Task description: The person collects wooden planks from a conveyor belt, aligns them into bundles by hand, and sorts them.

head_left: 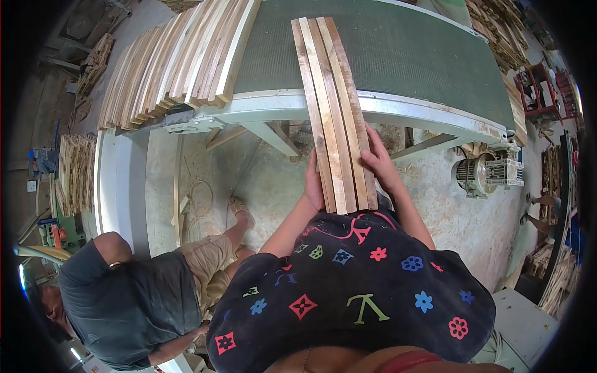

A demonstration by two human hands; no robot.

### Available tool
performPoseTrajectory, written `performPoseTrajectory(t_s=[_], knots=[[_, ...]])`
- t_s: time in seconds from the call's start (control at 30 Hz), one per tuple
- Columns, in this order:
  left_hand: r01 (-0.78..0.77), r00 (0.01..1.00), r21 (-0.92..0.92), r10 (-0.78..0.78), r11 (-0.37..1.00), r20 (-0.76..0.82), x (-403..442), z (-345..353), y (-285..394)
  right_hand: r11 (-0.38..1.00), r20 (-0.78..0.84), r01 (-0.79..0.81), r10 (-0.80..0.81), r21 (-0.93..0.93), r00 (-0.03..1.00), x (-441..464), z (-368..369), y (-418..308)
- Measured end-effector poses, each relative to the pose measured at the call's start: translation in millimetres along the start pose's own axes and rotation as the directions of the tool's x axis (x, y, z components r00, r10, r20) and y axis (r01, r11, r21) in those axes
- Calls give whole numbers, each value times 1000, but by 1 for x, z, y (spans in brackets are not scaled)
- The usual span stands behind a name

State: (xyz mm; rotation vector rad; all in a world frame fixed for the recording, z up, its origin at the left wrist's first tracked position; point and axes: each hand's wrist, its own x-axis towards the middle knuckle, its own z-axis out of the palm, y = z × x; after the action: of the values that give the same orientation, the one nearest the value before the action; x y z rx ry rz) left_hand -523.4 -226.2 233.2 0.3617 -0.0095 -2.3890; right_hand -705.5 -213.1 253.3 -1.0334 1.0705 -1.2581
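Between my two hands is a bundle of long wooden strips [333, 118], several laid side by side. Its near end sits against my body, and its far end reaches over the green conveyor belt [410, 50]. My left hand [315, 183] presses the bundle's left side near the bottom, its fingers partly hidden. My right hand [378, 160] grips the right side, with the thumb on top of the wood. To the left on the belt lies a row of similar wooden strips [180, 56], packed tightly together.
The conveyor's metal frame [429, 110] runs across in front of me. A motor [476, 176] juts out below it at the right. A co-worker in a dark shirt [127, 298] is close on my left. Stacked wood [78, 171] stands at the far left.
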Motion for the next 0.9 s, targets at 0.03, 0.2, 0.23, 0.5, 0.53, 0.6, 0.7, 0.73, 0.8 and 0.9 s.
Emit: performPoseTrajectory(t_s=[0.03, 0.2, 0.23, 0.5, 0.53, 0.6, 0.7, 0.73, 0.8, 0.9], knots=[[-9, 999, 14, 9, 1000, -34, 0, 1, -1, 999, 10, -22, 23, -42, 1000, 0, 1, -5], [-43, 998, 126, 49, 991, -45, 6, -11, -2, 997, -26, -65, 65, -27, 998, -2, 11, -2], [-38, 999, 134, 41, 990, -22, 3, -13, -3, 997, -23, -82, 82, -10, 996, -3, 13, -6], [-36, 996, 87, 43, 996, -78, 4, -13, -7, 993, -41, -120, 120, -12, 992, 1, 7, -10], [-27, 997, 61, 31, 998, -70, 2, -11, -7, 991, -42, -135, 134, -24, 990, 1, 6, -13], [3, 1000, 66, -2, 998, -22, 2, -9, -6, 976, -102, -122, 105, -181, 989, -5, 10, -26], [15, 997, 18, -17, 1000, 75, 7, -11, -7, 807, -94, 49, -128, -589, 987, -14, 20, -53], [18, 994, -8, -17, 1000, 110, 8, -11, -7, 702, 13, 163, -214, -693, 977, -18, 20, -56], [-26, 996, 19, 25, 999, 83, 7, -3, -6, 558, 184, 318, -284, -767, 941, -26, 27, -59], [-49, 993, 11, 48, 999, 109, 8, 5, -7, 361, 247, 349, -299, -865, 922, -35, 37, -55]])
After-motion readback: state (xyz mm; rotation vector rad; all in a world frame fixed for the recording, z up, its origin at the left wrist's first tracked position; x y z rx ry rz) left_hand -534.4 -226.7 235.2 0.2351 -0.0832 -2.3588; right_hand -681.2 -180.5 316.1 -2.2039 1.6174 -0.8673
